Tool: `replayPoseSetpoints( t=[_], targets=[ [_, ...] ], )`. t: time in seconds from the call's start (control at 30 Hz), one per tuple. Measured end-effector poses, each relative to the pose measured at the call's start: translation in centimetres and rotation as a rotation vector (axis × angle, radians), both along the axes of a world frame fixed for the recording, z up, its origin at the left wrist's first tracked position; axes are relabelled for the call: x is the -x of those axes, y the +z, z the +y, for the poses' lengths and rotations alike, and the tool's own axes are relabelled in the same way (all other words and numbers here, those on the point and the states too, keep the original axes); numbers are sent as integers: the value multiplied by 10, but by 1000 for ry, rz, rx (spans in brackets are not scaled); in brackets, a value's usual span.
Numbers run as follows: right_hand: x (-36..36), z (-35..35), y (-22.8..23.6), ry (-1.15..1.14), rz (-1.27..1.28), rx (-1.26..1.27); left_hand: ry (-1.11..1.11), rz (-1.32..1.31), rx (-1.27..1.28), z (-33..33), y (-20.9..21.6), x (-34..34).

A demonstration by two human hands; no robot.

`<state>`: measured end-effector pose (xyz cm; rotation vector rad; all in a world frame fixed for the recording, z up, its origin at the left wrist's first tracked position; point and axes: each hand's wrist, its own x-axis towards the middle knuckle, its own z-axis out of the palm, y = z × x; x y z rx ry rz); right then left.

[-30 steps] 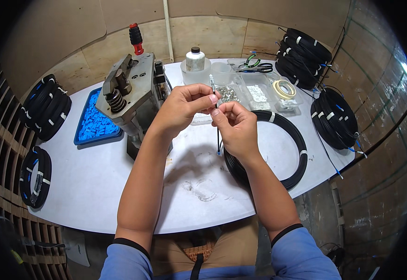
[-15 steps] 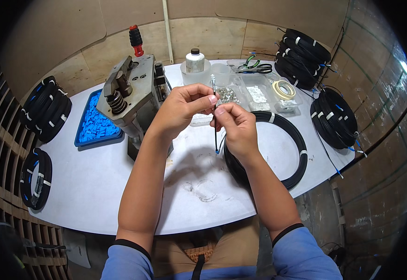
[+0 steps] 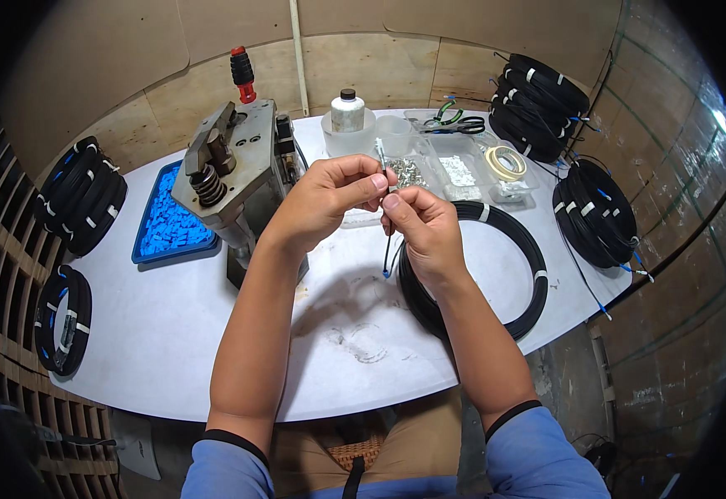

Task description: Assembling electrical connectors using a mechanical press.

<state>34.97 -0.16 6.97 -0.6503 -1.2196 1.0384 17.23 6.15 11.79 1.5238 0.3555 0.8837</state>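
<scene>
A thin black cable [image 3: 389, 254] runs nearly upright between both my hands, over the middle of the table. My left hand [image 3: 325, 204] pinches its upper part between thumb and fingers. A pale, partly shiny tip pokes out above those fingers. Just below, my right hand [image 3: 427, 233] grips the same cable, thumb close to the left one. The cable's lower end, with a small blue piece [image 3: 386, 273], hangs beneath my hands. What lies right between the fingertips is hidden. Beside my right wrist lies a large black cable coil [image 3: 529, 249] with white ties, partly covered by my forearm.
A metal hand press [image 3: 242, 166] with a red-black handle stands left, by a blue tray [image 3: 172, 220] of small blue pieces. Behind my hands are bins of metal parts [image 3: 410, 173] and white parts [image 3: 458, 171], tape [image 3: 506, 163], pliers [image 3: 454, 125] and a bottle [image 3: 347, 112]. Black coils [image 3: 596, 212] flank the table.
Both hands keep their pinch on the cable, with only slight finger shifts. Its hanging lower end has moved a little.
</scene>
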Motion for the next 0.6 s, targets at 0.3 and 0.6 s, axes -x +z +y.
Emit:
replayPoseSetpoints(
  t=[0.3,0.6],
  targets=[
    [3,-4,4,-56,-40,-8,56,13,-29,-2,1,-3],
    [4,-3,3,-84,-99,-35,59,27,-51,-1,3,-2]
  ],
)
